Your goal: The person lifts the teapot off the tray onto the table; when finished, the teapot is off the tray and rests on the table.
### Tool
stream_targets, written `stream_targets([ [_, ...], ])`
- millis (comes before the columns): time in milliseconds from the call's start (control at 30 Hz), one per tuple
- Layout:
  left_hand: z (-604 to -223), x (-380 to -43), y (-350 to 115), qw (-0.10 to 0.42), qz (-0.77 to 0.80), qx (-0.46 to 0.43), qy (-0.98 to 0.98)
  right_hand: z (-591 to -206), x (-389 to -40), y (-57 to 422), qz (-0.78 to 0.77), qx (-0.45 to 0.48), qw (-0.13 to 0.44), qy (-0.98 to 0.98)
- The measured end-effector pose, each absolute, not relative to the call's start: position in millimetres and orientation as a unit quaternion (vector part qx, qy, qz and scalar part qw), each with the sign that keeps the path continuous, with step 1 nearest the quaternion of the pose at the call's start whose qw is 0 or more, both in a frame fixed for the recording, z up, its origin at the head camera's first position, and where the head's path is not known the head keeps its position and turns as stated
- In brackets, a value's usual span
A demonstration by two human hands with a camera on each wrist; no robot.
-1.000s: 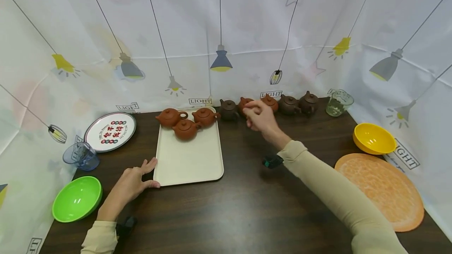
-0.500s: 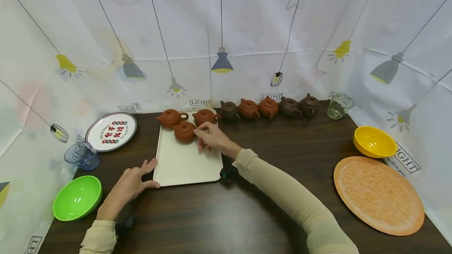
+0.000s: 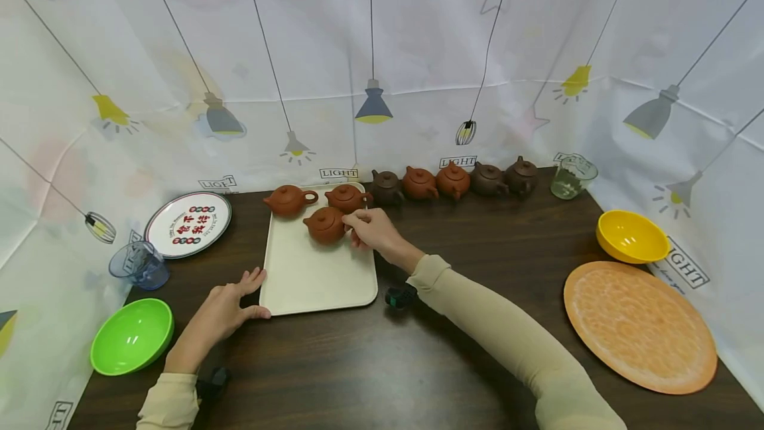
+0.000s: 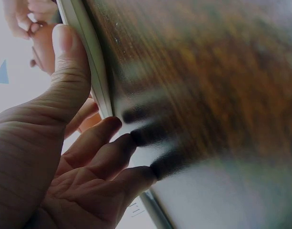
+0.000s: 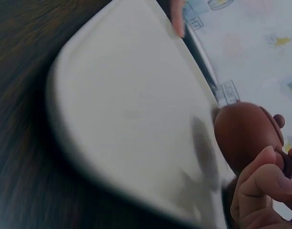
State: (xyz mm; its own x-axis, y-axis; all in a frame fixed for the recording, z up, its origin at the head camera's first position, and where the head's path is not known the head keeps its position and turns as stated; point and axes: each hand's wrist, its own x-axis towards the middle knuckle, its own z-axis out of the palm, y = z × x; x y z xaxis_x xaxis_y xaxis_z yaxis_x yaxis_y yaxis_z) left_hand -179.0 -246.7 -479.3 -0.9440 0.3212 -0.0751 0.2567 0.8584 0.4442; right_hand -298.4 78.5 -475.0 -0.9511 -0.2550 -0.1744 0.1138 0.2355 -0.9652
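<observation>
My right hand [image 3: 376, 231] pinches the handle of a reddish-brown teapot [image 3: 325, 225] over the cream tray [image 3: 316, 277]. In the right wrist view the held teapot [image 5: 246, 136] hangs by or sits on the tray; I cannot tell which. Two more reddish-brown teapots stand at the tray's far end: one at its left corner [image 3: 289, 200], one at the right [image 3: 346, 198]. My left hand [image 3: 225, 307] rests against the tray's left edge, fingers spread and fairly straight. Seen from the left wrist, its thumb [image 4: 69, 67] touches the tray's rim.
Behind and right of the tray, dark teapots [image 3: 386, 188] and reddish ones [image 3: 420, 183] form a row along the curtain. A green glass [image 3: 573, 176], yellow bowl [image 3: 633, 236] and orange round mat [image 3: 638, 327] lie right. Leftward are a plate [image 3: 188, 224], blue glass [image 3: 138, 264] and green bowl [image 3: 132, 337].
From near the row of teapots, my right hand has come left to the tray and taken the front teapot's handle. That teapot has since shifted slightly right. My left hand has stayed put.
</observation>
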Motion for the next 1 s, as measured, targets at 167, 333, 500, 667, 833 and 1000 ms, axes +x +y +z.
stream_targets([
  [167,-479.3,-179.6,-244.7,0.082,0.218,0.149,0.961,-467.9,-294.9,131.1,-0.642,-0.022,0.160,0.750],
  [333,-478.1,-179.9,-245.2,0.083,0.214,0.153,0.961,-467.2,-289.3,179.5,-0.645,0.020,0.137,0.751],
  [500,-478.3,-179.4,-245.6,0.077,0.217,0.152,0.961,-473.9,-286.7,199.2,-0.647,0.045,0.144,0.747],
  [667,-479.5,-178.7,-247.4,0.077,0.218,0.155,0.960,-483.6,-289.3,194.9,-0.654,0.035,0.166,0.737],
  [833,-478.8,-179.5,-247.7,0.084,0.221,0.149,0.960,-482.7,-293.5,194.9,-0.607,0.003,0.172,0.776],
  [1000,-478.5,-179.8,-248.3,0.090,0.222,0.144,0.960,-471.1,-298.6,198.1,-0.471,-0.033,0.087,0.877],
])
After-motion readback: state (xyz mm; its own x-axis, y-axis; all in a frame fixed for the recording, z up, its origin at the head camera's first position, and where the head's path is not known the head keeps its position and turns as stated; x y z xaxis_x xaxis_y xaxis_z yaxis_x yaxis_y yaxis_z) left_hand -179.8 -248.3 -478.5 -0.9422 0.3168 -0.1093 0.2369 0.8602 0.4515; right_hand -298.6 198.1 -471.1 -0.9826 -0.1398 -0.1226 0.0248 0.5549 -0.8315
